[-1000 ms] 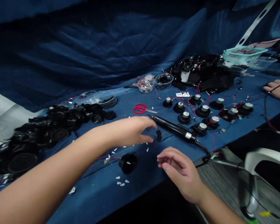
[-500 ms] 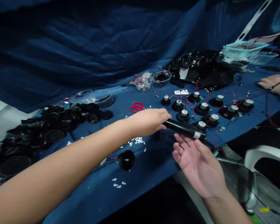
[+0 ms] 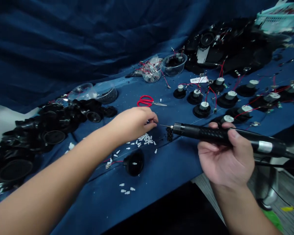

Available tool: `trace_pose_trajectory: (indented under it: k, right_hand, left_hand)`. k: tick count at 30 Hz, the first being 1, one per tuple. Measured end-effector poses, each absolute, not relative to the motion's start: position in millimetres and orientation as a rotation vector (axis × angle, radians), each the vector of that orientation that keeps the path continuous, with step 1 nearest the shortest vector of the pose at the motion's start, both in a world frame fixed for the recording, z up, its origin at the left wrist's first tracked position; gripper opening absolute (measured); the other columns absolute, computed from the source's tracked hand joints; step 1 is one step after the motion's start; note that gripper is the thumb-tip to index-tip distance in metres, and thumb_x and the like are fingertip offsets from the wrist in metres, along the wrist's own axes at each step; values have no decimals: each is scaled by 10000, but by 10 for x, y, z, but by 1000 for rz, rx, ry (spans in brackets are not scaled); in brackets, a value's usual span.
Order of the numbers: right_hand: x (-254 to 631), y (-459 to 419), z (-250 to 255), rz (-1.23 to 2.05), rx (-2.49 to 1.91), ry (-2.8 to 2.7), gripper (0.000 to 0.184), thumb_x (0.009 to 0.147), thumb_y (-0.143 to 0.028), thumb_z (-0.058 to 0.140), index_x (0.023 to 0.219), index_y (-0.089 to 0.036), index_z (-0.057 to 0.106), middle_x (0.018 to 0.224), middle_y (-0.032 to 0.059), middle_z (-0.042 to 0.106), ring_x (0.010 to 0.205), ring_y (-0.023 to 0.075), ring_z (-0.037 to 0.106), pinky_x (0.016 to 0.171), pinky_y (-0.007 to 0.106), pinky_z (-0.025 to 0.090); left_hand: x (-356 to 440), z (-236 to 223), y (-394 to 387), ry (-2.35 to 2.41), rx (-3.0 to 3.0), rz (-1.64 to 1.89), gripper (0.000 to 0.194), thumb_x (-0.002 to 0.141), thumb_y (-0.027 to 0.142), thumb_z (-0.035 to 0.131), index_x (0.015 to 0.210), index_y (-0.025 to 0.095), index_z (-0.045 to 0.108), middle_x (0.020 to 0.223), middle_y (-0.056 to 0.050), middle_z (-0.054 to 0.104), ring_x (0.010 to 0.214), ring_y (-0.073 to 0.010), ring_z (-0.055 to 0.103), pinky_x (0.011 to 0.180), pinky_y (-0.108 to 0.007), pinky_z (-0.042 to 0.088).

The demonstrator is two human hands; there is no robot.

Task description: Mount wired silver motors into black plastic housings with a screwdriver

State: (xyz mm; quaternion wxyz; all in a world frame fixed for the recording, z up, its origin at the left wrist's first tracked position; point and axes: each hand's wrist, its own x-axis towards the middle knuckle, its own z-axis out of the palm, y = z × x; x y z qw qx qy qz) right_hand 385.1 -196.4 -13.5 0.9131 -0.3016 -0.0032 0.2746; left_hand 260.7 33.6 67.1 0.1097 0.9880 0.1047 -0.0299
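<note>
My right hand [image 3: 227,156] is wrapped round a black electric screwdriver [image 3: 208,134], held level with its thin bit pointing left. Just off the bit's tip is my left hand [image 3: 139,122], its thumb and fingers drawn together in a pinch. Whether something small sits between those fingertips is hidden. Below the bit lies a small heap of black screws [image 3: 170,134]. Loose white connector pieces [image 3: 145,139] are scattered beneath my left hand. A black cup-shaped part [image 3: 134,164] with a red wire rests nearer to me, and red-handled scissors [image 3: 145,101] lie behind my left hand.
Black round parts [image 3: 55,137] are piled along the left. Several motors on black discs [image 3: 202,109] with red wires stand at the right. Clear tubs [image 3: 175,65] line the back, and a turquoise basket [image 3: 279,19] is at the far right. The table's front edge drops off below.
My right hand, open beneath the screwdriver before, has closed round it. My left hand has let go of its front end and moved left. The view has shifted, and another person's hand has left it.
</note>
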Motion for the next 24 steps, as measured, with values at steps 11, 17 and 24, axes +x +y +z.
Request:
trace_pose_trajectory:
  k: [11,17,24]
  right_hand:
    - [3865,-1977,-157,597,-621,-58,256,746,-290,818,946,-193,692,908,12,652,675,81,579,438,116,471]
    - [3884,-2000,-116,577,-650,-57,233,685,-311,764,875,-189,706,846,13,670,505,34,395,372,108,400]
    - [3709,-1987,-46,629,-695,-127,276,637,-369,817,844,-214,721,845,8,667,448,42,381,287,153,258]
  left_hand:
    - [2596,257,378,302,2850,-15,127,954,207,684,1017,221,793,1017,-27,758,904,-195,686,806,-314,507]
    - [2277,454,218,414,2759,217,64,894,176,714,935,201,757,929,-8,755,800,-160,659,754,-288,501]
    - [1361,475,-275,665,2238,620,84,901,164,769,868,227,724,937,-6,772,810,-143,702,620,-254,516]
